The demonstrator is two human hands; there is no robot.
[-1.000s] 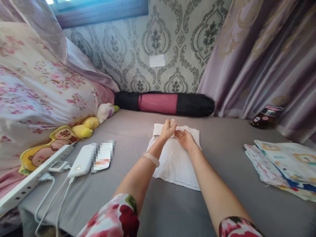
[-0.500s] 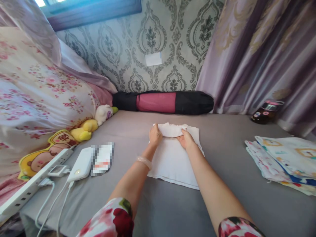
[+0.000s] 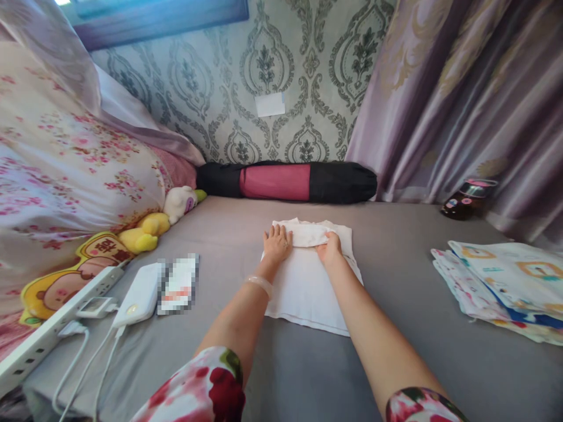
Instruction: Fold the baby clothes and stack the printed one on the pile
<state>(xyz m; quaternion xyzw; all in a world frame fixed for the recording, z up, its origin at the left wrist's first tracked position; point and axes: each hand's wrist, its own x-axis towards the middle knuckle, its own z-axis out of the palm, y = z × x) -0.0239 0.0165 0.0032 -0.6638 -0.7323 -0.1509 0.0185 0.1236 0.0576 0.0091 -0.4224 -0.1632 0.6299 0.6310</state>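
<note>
A white cloth garment [image 3: 303, 287] lies spread on the grey sheet in front of me, its far edge folded over into a narrow band. My left hand [image 3: 277, 242] rests flat on the left end of that band, fingers stretched forward. At the band's right end, my right hand [image 3: 329, 249] pinches the folded edge, thumb on top and the other fingers partly hidden beneath. The garment's near hem lies flat between my forearms. A pale bangle [image 3: 259, 286] circles my left wrist.
A black and pink roll bag [image 3: 277, 181] lies along the wall. To the right are folded printed cloths [image 3: 505, 287] and a dark jar [image 3: 468, 199]. On the left are a power strip [image 3: 57, 328], a white power bank [image 3: 139, 293] with cables, a blurred packet [image 3: 179, 284] and plush toys [image 3: 145, 231].
My left hand has gone from gripping the folded edge to lying flat on it. The right hand still holds its end. The view has shifted slightly.
</note>
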